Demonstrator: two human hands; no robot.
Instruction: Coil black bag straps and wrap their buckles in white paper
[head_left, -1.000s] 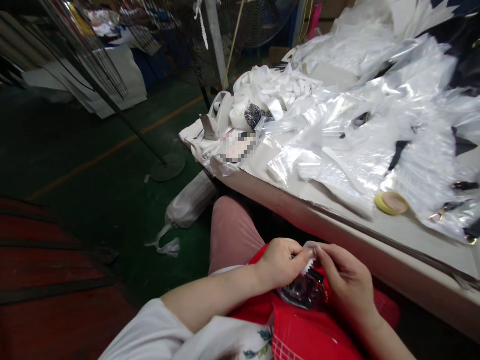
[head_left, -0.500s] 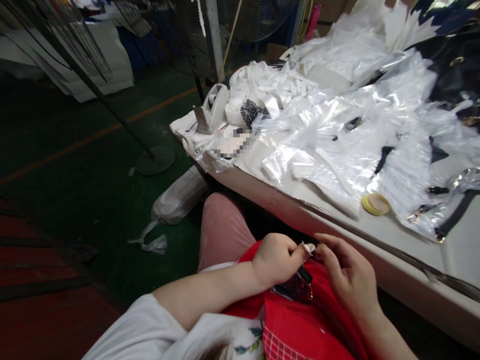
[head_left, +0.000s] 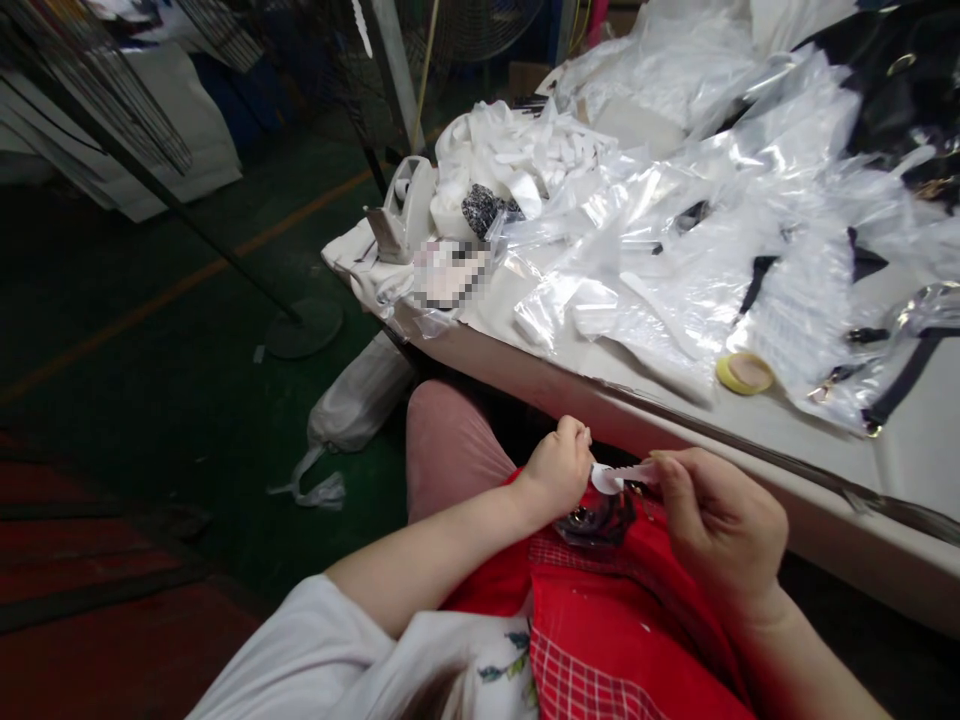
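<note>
Above my lap, my left hand (head_left: 556, 466) is closed, its fingertips beside a small rounded white piece (head_left: 606, 479). The fingers hide what lies inside their grip. My right hand (head_left: 720, 515) pinches a thin white strip (head_left: 632, 474) between thumb and forefinger. The strip has a jagged edge and stretches across to the white piece. Just below hangs a dark, shiny item (head_left: 596, 522) with small gold-coloured metal parts, over the red apron (head_left: 600, 610). Its exact kind is unclear.
On the white table (head_left: 525, 375) lie clear plastic bags (head_left: 675, 270), a yellow tape roll (head_left: 744, 373), dark straps (head_left: 904, 385) and a tape dispenser (head_left: 405, 210). A wrapped white bundle (head_left: 360, 395) lies on the floor near a stand's round base (head_left: 304, 328).
My hands have moved apart, the right one drawing a white strip out from the white piece. My left hand has risen slightly, and the dark item hangs more openly between them.
</note>
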